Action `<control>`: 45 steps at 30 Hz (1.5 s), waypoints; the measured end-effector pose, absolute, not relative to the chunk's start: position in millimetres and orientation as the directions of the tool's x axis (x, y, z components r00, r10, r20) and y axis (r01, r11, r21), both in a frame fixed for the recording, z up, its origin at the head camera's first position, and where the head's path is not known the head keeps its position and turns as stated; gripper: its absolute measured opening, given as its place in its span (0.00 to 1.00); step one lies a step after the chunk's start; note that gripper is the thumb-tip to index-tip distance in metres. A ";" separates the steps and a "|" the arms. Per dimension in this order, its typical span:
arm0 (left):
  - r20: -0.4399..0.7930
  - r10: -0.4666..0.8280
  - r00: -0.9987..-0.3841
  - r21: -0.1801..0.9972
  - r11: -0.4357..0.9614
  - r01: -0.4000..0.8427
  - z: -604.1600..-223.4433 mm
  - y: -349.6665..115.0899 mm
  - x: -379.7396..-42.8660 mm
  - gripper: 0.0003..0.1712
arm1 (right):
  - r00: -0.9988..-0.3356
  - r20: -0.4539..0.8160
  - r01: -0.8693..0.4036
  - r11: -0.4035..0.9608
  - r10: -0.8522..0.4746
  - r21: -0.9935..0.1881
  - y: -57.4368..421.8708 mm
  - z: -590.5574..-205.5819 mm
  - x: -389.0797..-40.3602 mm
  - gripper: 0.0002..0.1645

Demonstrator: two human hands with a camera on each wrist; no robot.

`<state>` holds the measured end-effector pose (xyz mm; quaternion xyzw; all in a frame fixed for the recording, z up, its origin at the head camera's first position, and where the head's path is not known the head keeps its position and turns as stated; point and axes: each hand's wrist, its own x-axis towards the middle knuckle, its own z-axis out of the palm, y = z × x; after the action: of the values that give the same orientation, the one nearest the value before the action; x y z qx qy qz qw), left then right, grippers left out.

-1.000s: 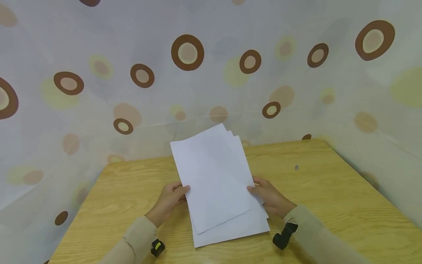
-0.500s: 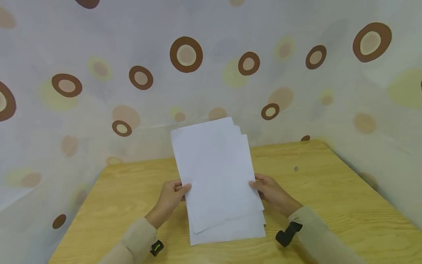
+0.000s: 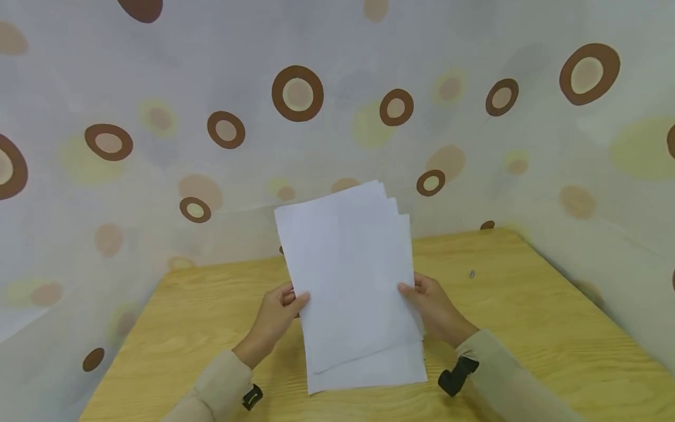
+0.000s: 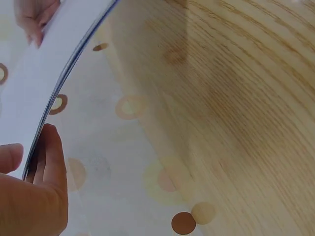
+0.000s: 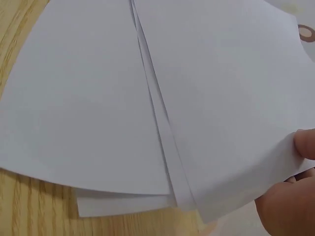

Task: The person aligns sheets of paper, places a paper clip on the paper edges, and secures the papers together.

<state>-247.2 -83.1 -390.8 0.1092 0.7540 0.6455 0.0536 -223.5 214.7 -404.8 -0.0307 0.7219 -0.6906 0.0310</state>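
Note:
Several white paper sheets (image 3: pixel 353 275) are held up in a loose stack, tilted above the table, their edges out of line at the top right and the bottom. My left hand (image 3: pixel 276 316) grips the stack's left edge, thumb on the front and fingers behind. On the opposite edge, my right hand (image 3: pixel 435 308) pinches the sheets the same way. In the left wrist view, the stack's thin edge runs between the left thumb (image 4: pixel 10 157) and the fingers. The right wrist view shows the sheets (image 5: pixel 88 108) fanned apart at their lower ends.
Below the sheets lies a wood-grain table (image 3: pixel 527 328). A small metallic object (image 3: pixel 472 274), too small to make out, lies toward its back right. A patterned curtain (image 3: pixel 327 146) with brown rings hangs behind and beside the table. Each wrist wears a black strap device (image 3: pixel 457 375).
The stack has risen and come more upright, and its upper right corners have fanned farther apart. Both hands keep their grip on the side edges throughout.

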 end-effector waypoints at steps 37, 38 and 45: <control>0.394 0.198 -0.897 0.905 0.085 0.417 -351.2 -72.9 -249.5 0.17 | -0.891 0.427 -0.399 0.186 0.153 -0.898 196.9 -382.8 -214.0 0.19; 0.381 0.205 -0.902 0.911 0.084 0.404 -354.0 -73.1 -250.4 0.17 | -0.894 0.423 -0.396 0.181 0.147 -0.900 196.9 -386.6 -214.3 0.19; 0.277 0.221 -0.935 0.951 0.078 0.300 -369.7 -73.0 -258.2 0.15 | -0.896 0.431 -0.408 0.182 0.109 -0.894 196.1 -402.9 -218.5 0.18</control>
<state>-258.2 -73.0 -369.7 0.1776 0.7334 0.6555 -0.0300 -218.5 196.1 -402.9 -0.1010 0.7411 -0.6313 -0.2049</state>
